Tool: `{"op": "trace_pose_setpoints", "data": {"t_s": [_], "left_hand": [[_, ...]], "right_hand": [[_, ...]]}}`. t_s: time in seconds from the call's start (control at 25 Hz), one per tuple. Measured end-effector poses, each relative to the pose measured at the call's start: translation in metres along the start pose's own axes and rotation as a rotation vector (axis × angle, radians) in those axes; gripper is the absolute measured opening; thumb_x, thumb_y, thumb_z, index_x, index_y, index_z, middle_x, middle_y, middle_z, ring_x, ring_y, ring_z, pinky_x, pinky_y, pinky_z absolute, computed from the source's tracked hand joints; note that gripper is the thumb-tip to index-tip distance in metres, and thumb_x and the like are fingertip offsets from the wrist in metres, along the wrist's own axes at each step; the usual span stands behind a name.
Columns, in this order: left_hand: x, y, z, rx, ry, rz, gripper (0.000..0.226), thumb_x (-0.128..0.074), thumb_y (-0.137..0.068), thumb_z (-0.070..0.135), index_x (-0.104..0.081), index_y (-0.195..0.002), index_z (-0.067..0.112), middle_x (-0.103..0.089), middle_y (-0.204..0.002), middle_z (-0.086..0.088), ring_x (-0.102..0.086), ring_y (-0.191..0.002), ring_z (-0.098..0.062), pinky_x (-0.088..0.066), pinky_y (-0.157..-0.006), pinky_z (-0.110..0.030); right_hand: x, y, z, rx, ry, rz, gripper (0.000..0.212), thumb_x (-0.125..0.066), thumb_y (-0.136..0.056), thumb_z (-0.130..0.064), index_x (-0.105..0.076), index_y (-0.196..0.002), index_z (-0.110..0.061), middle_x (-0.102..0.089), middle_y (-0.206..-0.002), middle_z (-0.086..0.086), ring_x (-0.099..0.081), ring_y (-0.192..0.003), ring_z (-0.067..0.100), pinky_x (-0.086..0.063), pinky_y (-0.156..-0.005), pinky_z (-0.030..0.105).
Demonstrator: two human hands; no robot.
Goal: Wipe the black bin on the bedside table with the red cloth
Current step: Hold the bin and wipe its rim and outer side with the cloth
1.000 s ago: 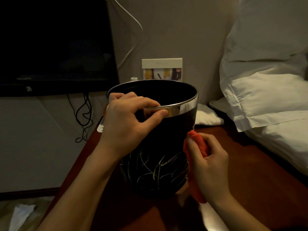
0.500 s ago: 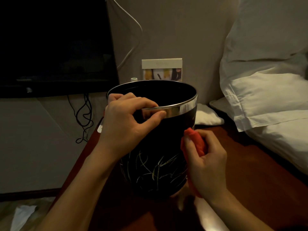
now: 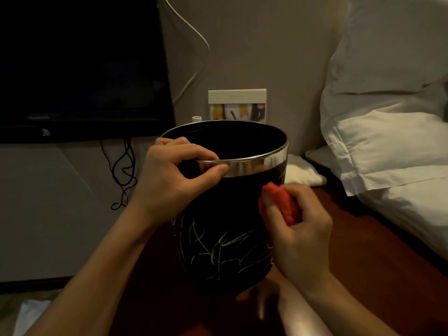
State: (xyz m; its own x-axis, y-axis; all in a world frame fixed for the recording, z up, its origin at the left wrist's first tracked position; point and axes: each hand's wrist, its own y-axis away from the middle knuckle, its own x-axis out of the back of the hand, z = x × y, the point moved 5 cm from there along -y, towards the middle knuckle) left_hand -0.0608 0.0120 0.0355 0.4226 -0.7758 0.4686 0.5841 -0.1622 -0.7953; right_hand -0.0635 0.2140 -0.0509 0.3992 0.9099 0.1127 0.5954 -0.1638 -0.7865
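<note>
**A:** Where's your black bin (image 3: 225, 229) right now?

**B:** Upright on the desk (image 3: 358, 263), near its left edge. Your left hand (image 3: 174, 180) pinches the chrome rim (image 3: 249, 166), thumb outside, fingers (image 3: 194, 151) curled over the lip. Your right hand (image 3: 298, 234) is clenched around the red cloth (image 3: 278, 202), pressing it on the bin's right side just under the rim.

**A:** So mid-wipe?

**B:** Looks like it, upper right wall. I'd say next you need to work down and around, turning the bin with that rim grip.

**A:** Room?

**B:** Open desk to the right; pillows (image 3: 388, 141) further right, a card (image 3: 237, 105) behind, desk edge close on the left.
</note>
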Motion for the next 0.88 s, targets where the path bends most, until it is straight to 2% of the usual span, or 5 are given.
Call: {"op": "trace_pose_setpoints", "data": {"t_s": [0.16,0.28,0.48,0.64,0.88], "left_hand": [[-0.001,0.001,0.001,0.011,-0.017,0.008,0.017,-0.065,-0.077,0.047,-0.069,-0.082,0.032,-0.066,-0.078,0.011,-0.059,-0.082,-0.01,-0.036,-0.085,-0.029],[0.002,0.001,0.006,-0.007,-0.067,-0.031,0.019,-0.063,-0.078,0.048,-0.068,-0.084,0.031,-0.064,-0.079,0.015,-0.056,-0.085,-0.001,-0.035,-0.082,-0.024],[-0.02,-0.004,0.035,-0.115,-0.322,-0.061,0.025,-0.058,-0.083,0.049,-0.068,-0.092,0.027,-0.063,-0.082,0.017,-0.053,-0.079,-0.002,-0.037,-0.083,-0.033],[-0.04,-0.005,0.044,-0.095,-0.442,0.015,0.023,-0.063,-0.082,0.047,-0.067,-0.093,0.027,-0.066,-0.082,0.014,-0.054,-0.077,-0.005,-0.027,-0.08,-0.03],[-0.01,-0.002,0.017,-0.056,-0.196,-0.045,0.02,-0.06,-0.077,0.053,-0.063,-0.088,0.036,-0.059,-0.079,0.021,-0.053,-0.08,0.003,-0.03,-0.083,-0.023]], "right_hand": [[0.0,0.023,0.019,-0.071,0.033,-0.06,0.008,-0.07,-0.087,-0.026,-0.065,-0.086,-0.021,-0.06,-0.081,-0.007,-0.058,-0.072,0.012,-0.04,-0.061,0.019],[0.003,0.019,0.014,-0.081,0.035,-0.064,0.008,-0.07,-0.088,-0.028,-0.066,-0.087,-0.022,-0.061,-0.082,-0.008,-0.059,-0.073,0.011,-0.041,-0.06,0.017],[0.011,0.004,0.005,-0.086,-0.002,-0.016,0.009,-0.072,-0.09,-0.026,-0.067,-0.088,-0.019,-0.064,-0.082,-0.007,-0.061,-0.073,0.013,-0.046,-0.061,0.028],[0.014,0.001,0.005,-0.088,-0.009,0.006,0.009,-0.072,-0.091,-0.026,-0.067,-0.088,-0.019,-0.065,-0.081,-0.005,-0.061,-0.072,0.014,-0.047,-0.062,0.029],[0.016,-0.01,0.006,-0.075,0.009,0.03,0.008,-0.073,-0.088,-0.025,-0.066,-0.088,-0.02,-0.063,-0.082,-0.007,-0.059,-0.076,0.007,-0.04,-0.065,0.012]]}}
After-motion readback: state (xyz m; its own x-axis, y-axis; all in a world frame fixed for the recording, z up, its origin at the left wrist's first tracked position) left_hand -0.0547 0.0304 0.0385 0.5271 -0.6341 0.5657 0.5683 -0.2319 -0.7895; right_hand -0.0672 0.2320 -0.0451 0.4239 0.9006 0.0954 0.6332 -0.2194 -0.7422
